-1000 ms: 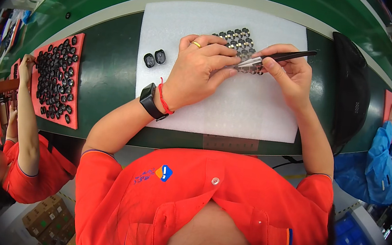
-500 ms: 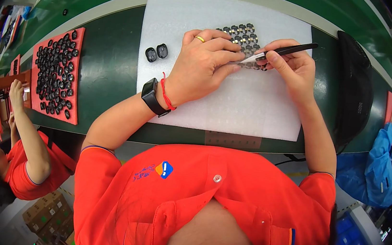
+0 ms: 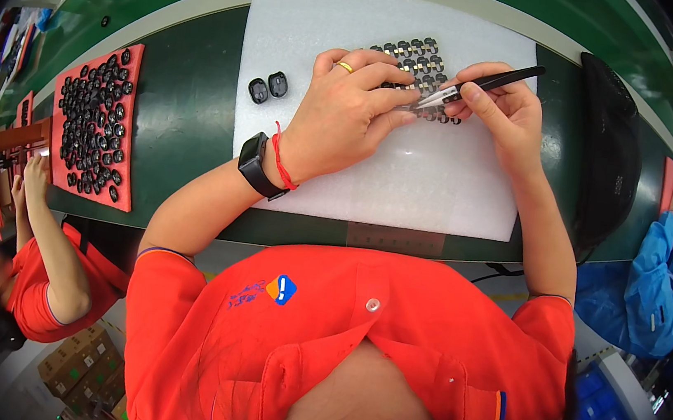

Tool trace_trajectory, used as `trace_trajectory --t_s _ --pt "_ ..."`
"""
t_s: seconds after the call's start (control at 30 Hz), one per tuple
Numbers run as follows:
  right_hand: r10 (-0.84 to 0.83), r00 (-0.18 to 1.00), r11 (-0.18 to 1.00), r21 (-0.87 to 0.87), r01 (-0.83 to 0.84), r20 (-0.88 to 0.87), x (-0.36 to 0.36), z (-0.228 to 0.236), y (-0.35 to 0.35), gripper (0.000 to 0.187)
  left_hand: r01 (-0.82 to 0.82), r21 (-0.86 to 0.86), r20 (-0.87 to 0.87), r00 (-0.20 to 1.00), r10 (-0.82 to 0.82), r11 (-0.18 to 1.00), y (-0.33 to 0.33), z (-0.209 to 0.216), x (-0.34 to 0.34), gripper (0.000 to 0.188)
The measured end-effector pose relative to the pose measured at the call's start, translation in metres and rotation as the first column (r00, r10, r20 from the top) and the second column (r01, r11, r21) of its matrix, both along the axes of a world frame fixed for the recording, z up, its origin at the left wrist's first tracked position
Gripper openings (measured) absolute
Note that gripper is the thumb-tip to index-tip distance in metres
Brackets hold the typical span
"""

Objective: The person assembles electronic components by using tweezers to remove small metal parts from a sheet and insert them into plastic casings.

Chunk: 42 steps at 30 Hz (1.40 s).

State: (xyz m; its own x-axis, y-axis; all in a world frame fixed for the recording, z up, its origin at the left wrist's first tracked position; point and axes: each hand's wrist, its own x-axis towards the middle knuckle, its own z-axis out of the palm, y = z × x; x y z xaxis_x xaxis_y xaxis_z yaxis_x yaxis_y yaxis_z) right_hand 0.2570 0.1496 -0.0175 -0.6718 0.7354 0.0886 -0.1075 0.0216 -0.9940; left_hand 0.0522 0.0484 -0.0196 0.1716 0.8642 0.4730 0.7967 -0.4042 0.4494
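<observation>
My right hand is closed around a pair of tweezers with a black handle and pale tips. The tips point down-left to a sheet of small dark parts laid out in rows. My left hand lies over the left side of that sheet, fingers stretched and thumb apart, and hides part of it. The tweezer tips are close to its index finger and thumb. Whether they pinch a part is too small to tell. Two glossy black oval pieces rest left of my left hand on a white foam mat.
A red tray full of black oval pieces is on the green table at left. A black bag-like object lies at right. One co-worker is at far left, another in blue sleeves at far right.
The tweezers have shifted slightly, their pale tips now showing more between my hands. My left hand has barely moved. At far left, the co-worker's hand has lowered.
</observation>
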Motion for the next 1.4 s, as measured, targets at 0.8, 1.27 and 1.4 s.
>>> trace_trajectory --t_s 0.8,1.27,1.4 --pt "-0.034 0.999 0.988 -0.153 0.030 -0.021 0.003 0.008 0.014 0.019 -0.093 -0.166 -0.243 0.969 0.051 0.982 -0.041 0.041 -0.098 0.040" --pt "0.092 0.987 0.984 -0.162 -0.070 0.135 -0.045 0.031 -0.009 0.021 -0.094 -0.081 -0.108 0.990 0.085 0.992 -0.046 0.020 -0.039 0.042" --pt "0.078 0.984 0.984 -0.173 -0.050 0.157 -0.061 0.033 -0.017 0.023 -0.016 -0.276 0.093 0.995 0.043 0.961 -0.052 0.023 -0.046 0.043"
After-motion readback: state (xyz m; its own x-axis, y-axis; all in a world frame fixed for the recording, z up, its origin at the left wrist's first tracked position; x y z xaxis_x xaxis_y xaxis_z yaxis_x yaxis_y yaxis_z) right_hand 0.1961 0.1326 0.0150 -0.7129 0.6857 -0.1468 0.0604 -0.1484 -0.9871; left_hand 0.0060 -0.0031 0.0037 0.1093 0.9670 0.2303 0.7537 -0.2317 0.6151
